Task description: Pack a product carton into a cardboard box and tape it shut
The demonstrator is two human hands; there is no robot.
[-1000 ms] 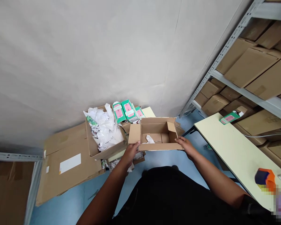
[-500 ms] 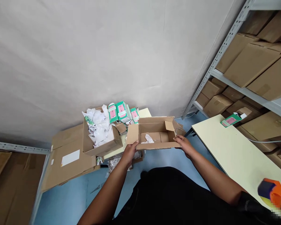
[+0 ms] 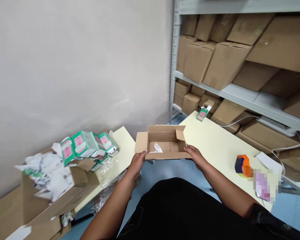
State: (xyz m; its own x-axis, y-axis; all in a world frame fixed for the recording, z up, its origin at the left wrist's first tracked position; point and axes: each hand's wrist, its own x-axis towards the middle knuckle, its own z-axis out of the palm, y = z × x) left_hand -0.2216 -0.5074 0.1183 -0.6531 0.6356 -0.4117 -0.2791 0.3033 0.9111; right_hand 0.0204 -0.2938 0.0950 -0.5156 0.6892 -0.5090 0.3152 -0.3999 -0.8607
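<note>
**Open carton held between two benches**

Nearest us, our left hand (image 3: 138, 159) grips the near-left edge of the small cardboard box (image 3: 162, 142), fingers curled over the rim. Our right hand (image 3: 193, 155) clasps the near-right corner the same way. The box sits level in the air over the blue floor (image 3: 162, 170), its four flaps standing open; a scrap of white plastic (image 3: 156, 148) lies inside on the bottom.

At about 8 o'clock from the box, a bench (image 3: 120, 146) carries green packets (image 3: 86, 144) with pink panels; their print is too blurred to read. Just beyond them at 8 o'clock, an open carton (image 3: 52, 186) holds crumpled white paper.

At 3 o'clock, a second bench (image 3: 215, 143) bears an orange and blue tape dispenser (image 3: 242, 165). Farther off at 1 o'clock, one more green packet (image 3: 202, 114) rests on that bench's far end.

Behind it, a metal shelf (image 3: 240, 91) is stacked with plain brown cartons (image 3: 225, 63); we see no legible labels.
</note>
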